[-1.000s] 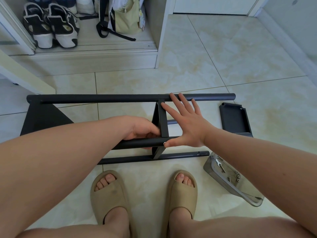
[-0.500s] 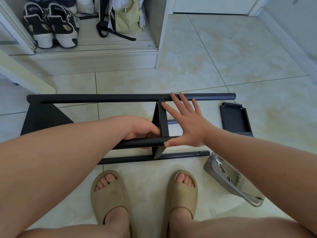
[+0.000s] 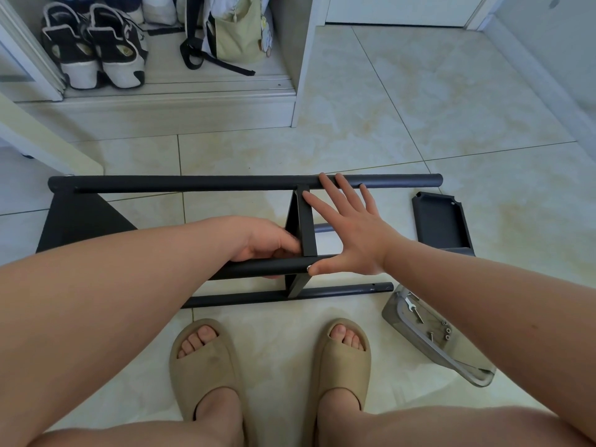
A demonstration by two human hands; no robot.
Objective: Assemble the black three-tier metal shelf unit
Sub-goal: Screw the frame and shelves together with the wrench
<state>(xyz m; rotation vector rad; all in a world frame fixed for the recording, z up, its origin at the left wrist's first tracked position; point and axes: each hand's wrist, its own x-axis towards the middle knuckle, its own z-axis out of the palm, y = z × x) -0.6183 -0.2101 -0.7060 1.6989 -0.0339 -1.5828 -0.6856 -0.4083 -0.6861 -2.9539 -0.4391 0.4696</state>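
Here, on the tiled floor, a half-built black shelf frame lies on its side across the middle of the view, its poles running left to right. At the far left corner, an open cupboard holds black-and-white shoes and a pale green bag. The frame's left end carries one black tier panel. The left-hand grip is curled around the near pole, just left of a second, middle panel standing between the poles. The right-hand grip is spread flat with straight fingers just right of that panel, thumb tip touching the near pole and fingertips reaching the far pole. Right of the frame, a loose black tray lies on the floor. Nearer, at the right, a clear plastic tray holds a small wrench and screws.
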